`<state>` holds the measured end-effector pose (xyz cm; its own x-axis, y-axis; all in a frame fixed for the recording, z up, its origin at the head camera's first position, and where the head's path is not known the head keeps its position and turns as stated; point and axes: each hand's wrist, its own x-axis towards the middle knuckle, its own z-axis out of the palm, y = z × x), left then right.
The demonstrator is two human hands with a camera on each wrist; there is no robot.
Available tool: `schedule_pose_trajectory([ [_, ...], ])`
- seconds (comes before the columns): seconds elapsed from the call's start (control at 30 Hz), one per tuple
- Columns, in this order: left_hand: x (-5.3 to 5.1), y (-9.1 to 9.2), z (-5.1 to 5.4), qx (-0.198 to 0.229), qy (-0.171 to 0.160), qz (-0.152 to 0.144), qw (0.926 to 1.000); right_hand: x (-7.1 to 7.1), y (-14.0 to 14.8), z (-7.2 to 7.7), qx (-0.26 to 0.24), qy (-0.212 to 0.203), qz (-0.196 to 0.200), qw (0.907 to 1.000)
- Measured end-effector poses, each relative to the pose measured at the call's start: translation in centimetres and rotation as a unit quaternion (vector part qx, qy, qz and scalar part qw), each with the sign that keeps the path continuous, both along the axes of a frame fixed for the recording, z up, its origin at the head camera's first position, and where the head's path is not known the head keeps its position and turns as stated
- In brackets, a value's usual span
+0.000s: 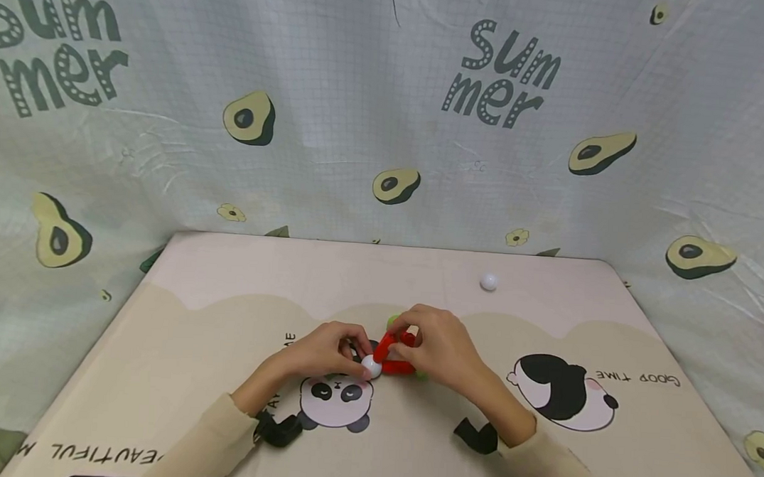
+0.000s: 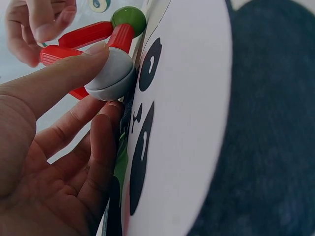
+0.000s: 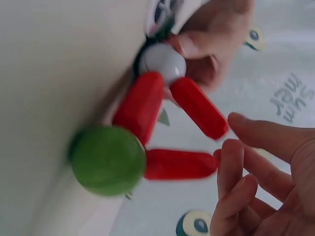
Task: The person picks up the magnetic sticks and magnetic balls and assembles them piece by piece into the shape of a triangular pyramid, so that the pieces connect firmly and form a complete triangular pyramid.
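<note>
My left hand (image 1: 329, 350) pinches a white ball (image 2: 112, 69) between its thumb and fingers, low over the panda print. Red ribbed rods join this ball; one red rod (image 1: 398, 367) runs along the mat to a green ball (image 3: 109, 161). Another red rod (image 3: 199, 108) slants up from the white ball, and a further red rod (image 3: 181, 163) rises from the green one. At the raised rod ends, my right hand (image 1: 438, 344) pinches with thumb and fingertips. A second green ball (image 1: 393, 320) shows partly behind the right fingers.
A loose white ball (image 1: 489, 281) lies on the printed mat (image 1: 222, 388) toward the back right. Behind the table hangs a pale curtain (image 1: 336, 108) with avocado prints. Each wrist carries a black strap mount (image 1: 279, 430).
</note>
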<state>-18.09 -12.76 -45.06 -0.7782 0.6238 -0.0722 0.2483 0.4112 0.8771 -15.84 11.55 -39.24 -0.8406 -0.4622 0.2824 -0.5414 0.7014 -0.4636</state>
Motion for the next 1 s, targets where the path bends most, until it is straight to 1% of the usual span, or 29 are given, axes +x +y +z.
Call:
schedule_pose_trajectory([
  [0.07,0.0,0.0,0.0,0.002,-0.002,0.0,1.0,-0.3,0.6,0.3,-0.012,-0.016,-0.003,0.9998],
  [0.2,0.0,-0.1,-0.1,0.003,-0.003,0.002,1.0,-1.2,1.9,0.9,-0.04,-0.032,-0.014,0.9986],
  [0.33,0.0,-0.1,-0.1,0.002,0.0,0.002,1.0,-2.1,3.4,1.3,-0.067,-0.059,-0.025,0.9957],
  [0.43,0.0,-0.1,-0.1,0.002,0.001,0.002,1.0,-2.9,4.5,1.6,-0.084,-0.087,-0.042,0.9918],
  [0.53,0.0,-0.1,0.0,0.002,0.0,0.001,1.0,-3.7,5.7,1.7,-0.093,-0.103,-0.066,0.9882],
  [0.77,0.0,0.0,0.1,-0.002,-0.003,0.001,1.0,-5.4,8.7,1.8,-0.119,-0.098,-0.118,0.981],
  [0.9,0.0,0.1,0.0,-0.003,-0.004,0.002,1.0,-6.8,10.3,1.5,-0.142,-0.087,-0.125,0.9781],
  [1.0,0.0,0.0,-0.1,-0.003,-0.004,0.003,1.0,-8.1,11.5,1.0,-0.16,-0.081,-0.126,0.9756],
])
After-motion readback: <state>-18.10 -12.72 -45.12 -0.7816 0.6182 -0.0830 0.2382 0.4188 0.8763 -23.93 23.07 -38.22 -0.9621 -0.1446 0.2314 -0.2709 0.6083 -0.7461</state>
